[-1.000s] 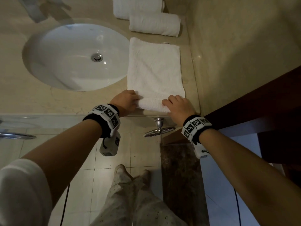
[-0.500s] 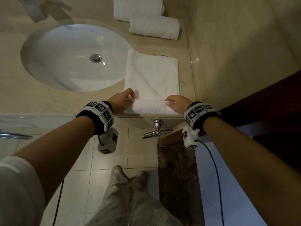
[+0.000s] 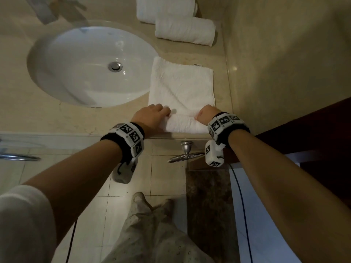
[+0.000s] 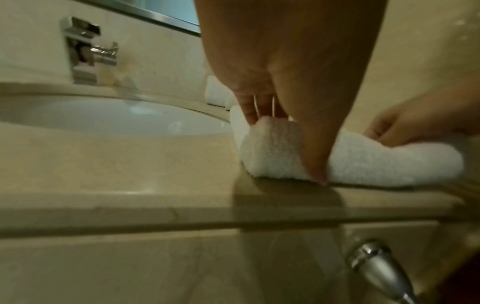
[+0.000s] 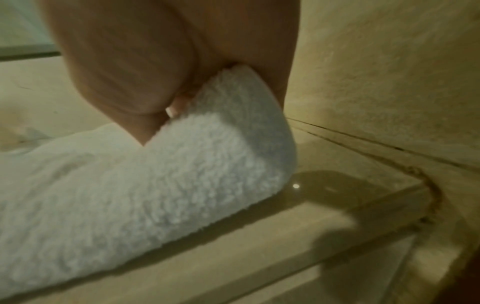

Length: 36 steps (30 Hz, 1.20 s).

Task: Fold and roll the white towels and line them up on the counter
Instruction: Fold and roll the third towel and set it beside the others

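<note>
While the near end of the white towel (image 3: 181,88) is curling up into a roll, both hands are sitting a bit farther up the counter (image 3: 47,118) than they were a moment ago, and the flat part of the towel is looking shorter than before. The roll is looking fatter now too. The left hand (image 3: 152,115) is holding the left end of the roll, with its thumb pressing down the front and its fingers (image 4: 249,111) curling over the top. The right hand (image 3: 206,114) is gripping the right end, with its fingers tucked in around the soft cloth, though the wrist view is too close to be sure how many fingers are wrapping it.

The towel is lying on the counter just right of the sink (image 3: 91,67), near the front edge. It is white and fluffy, with a small tag at its far corner. Two rolled towels (image 3: 185,31) are lying farther back by the wall (image 3: 284,54), touching each other.
</note>
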Tool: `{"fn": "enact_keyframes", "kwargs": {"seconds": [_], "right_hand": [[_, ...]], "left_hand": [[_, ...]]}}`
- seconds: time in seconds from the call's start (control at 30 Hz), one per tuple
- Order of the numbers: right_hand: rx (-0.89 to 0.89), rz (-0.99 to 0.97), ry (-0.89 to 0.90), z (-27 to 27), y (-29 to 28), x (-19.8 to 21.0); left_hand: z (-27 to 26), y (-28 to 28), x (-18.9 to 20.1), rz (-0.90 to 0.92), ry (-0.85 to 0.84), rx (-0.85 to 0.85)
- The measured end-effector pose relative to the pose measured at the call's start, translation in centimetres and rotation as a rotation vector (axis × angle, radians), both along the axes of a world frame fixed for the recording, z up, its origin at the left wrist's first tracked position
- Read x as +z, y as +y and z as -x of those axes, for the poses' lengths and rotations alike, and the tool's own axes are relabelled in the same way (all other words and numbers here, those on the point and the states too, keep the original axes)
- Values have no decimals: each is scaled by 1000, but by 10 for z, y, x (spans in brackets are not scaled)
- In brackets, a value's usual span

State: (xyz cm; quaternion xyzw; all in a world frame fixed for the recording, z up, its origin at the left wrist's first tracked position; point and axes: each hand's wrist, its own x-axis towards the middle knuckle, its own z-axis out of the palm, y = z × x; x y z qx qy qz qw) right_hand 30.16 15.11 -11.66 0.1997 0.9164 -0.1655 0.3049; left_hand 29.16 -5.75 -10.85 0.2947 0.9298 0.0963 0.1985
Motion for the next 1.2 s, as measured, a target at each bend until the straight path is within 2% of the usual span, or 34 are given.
{"fn": "enact_keyframes", "kwargs": {"seconds": [0.07,0.17,0.23,0.37,0.53,0.6,0.67,0.73,0.77,0.87,0.93,1.0,1.2], "right_hand": [[-30,32,21,-2,3,2],[-226,66,286,-11,10,4],[-346,38,440,-11,15,4],[-449,189,278,7,29,0],[-532,362,252,24,34,2],[-507,423,375,29,31,3],[-507,474,579,30,31,8],[-515,475,676,31,32,8],[-505,428,654,32,33,6],[-474,221,400,36,36,-6],[-443,141,299,40,38,-6],[-445,148,303,49,41,-3],[-570,336,330,76,41,5]], "left_hand": [[-3,-5,-4,-12,-4,6],[-4,-5,-6,-49,14,31],[-1,-4,-3,-47,-33,83],[11,-2,1,-58,-177,190],[19,0,2,-81,-272,251],[21,1,3,-71,-286,252],[22,2,2,-65,-299,251],[24,2,4,-67,-315,253],[25,3,4,-68,-324,253],[26,3,3,-69,-342,256],[27,3,3,-63,-348,254],[29,4,2,-74,-359,260],[35,7,2,-63,-410,256]]}}
